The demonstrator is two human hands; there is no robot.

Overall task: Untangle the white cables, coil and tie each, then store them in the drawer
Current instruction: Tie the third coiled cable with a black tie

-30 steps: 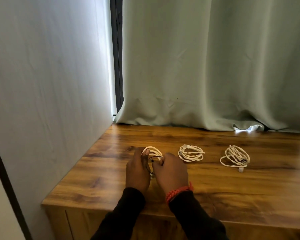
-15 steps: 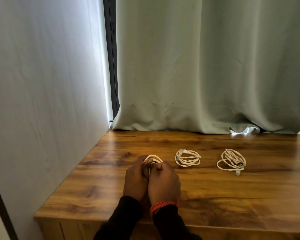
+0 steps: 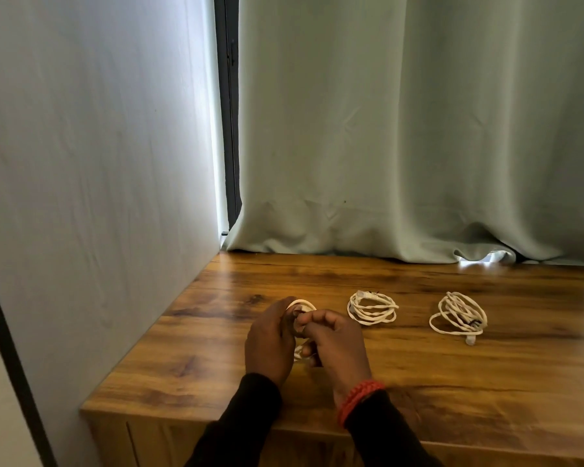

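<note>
Both hands' fingers (image 3: pixel 321 319) pinch a round white cable coil (image 3: pixel 301 304) over glossy wood (image 3: pixel 452 382).

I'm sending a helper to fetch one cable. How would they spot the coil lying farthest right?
Start at the wooden tabletop below the pale curtain. Two white coils lie free to the right of the hands; take the rightmost coil. Unlike the flat middle coil, it is bunched, with a plug sticking out toward the front edge.

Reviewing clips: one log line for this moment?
stage: tying third coil | left hand, right hand: on small cable coil | middle coil, right coil: on wooden top
</note>
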